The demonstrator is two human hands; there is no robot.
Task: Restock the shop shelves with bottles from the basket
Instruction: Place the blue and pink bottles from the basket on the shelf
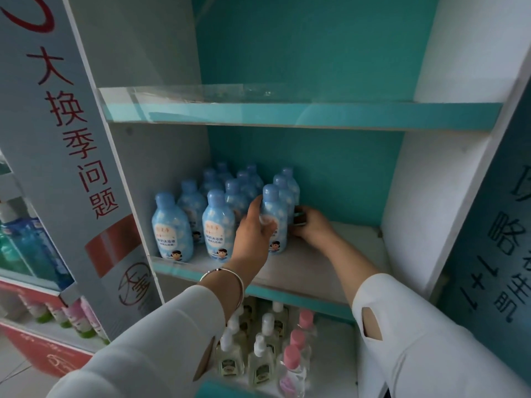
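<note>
Several light-blue bottles with cloud print stand in rows on the left half of the middle shelf (316, 271). My left hand (253, 228) grips the front-right blue bottle (274, 208) from its left side; the bottle stands upright on the shelf. My right hand (313, 228) rests on the shelf on the bottle's right, with its fingers curled against that side and their tips dark and partly hidden behind it. No basket is clearly visible; only a teal edge (221, 390) shows at the bottom.
The upper shelf (301, 114) has a clear plastic lip. Below, small clear bottles (260, 360) with white and pink caps stand in rows. A grey sign panel (71, 156) with red characters stands at the left, with other stocked shelves (31, 239) beyond it.
</note>
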